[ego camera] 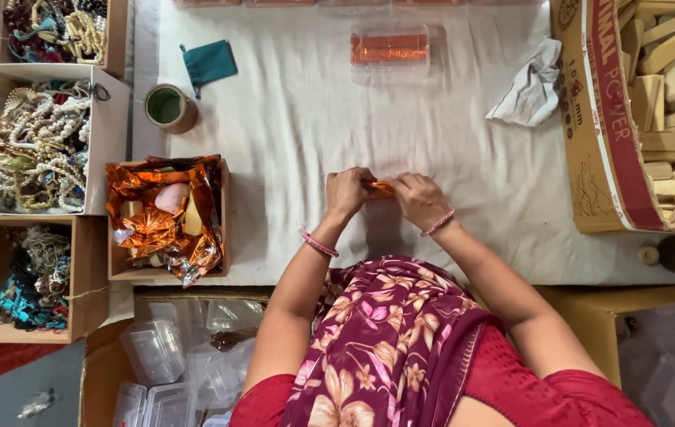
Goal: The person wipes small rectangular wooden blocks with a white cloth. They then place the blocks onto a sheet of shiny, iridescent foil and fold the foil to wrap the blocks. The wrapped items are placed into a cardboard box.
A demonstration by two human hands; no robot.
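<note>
A small object wrapped in orange foil (381,188) lies on the white cloth (290,119), pinched between both my hands. My left hand (347,192) grips its left end. My right hand (419,198) grips its right end. Most of the wrapped object is hidden by my fingers. Both wrists carry pink bangles.
A box with crumpled orange foil and pale pieces (167,213) stands to my left. Boxes of bead jewellery (37,146) sit further left. A tape roll (168,107), teal pouch (209,63), clear box with orange foil (390,49), crumpled tissue (529,87) and carton of wooden blocks (669,103) surround the cloth.
</note>
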